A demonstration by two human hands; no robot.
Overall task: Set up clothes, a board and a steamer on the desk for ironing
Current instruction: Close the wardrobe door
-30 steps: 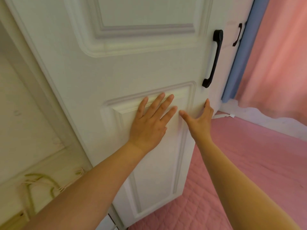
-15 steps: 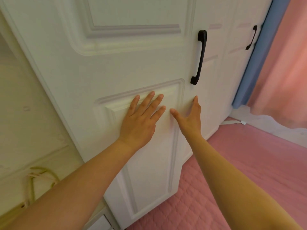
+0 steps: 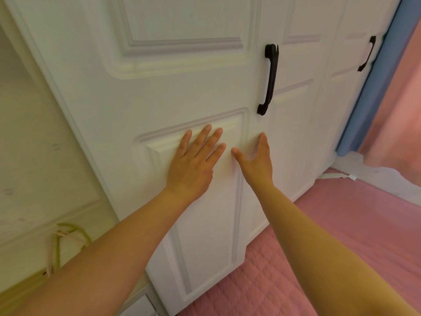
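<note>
Fingers could get nipped if the white wardrobe door (image 3: 173, 92) swings fully shut: the right hand (image 3: 256, 161) lies flat near its closing edge at centre frame, below the black handle (image 3: 268, 79). The left hand (image 3: 193, 164) presses the lower panel, fingers straight and spread, holding nothing. Clothes, board and steamer are nowhere in view. A looped cord, possibly a bag strap (image 3: 66, 238), lies lower left; pink quilted bedding (image 3: 341, 224) fills lower right, with pink curtain (image 3: 401, 115) above.

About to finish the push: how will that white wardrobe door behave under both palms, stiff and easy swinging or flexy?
The wardrobe door looks like a rigid panelled board, so it should probably swing as one piece without flexing. The left hand and right hand press flat low on it, away from the black handle; the smooth painted face may let palms slide.
</note>
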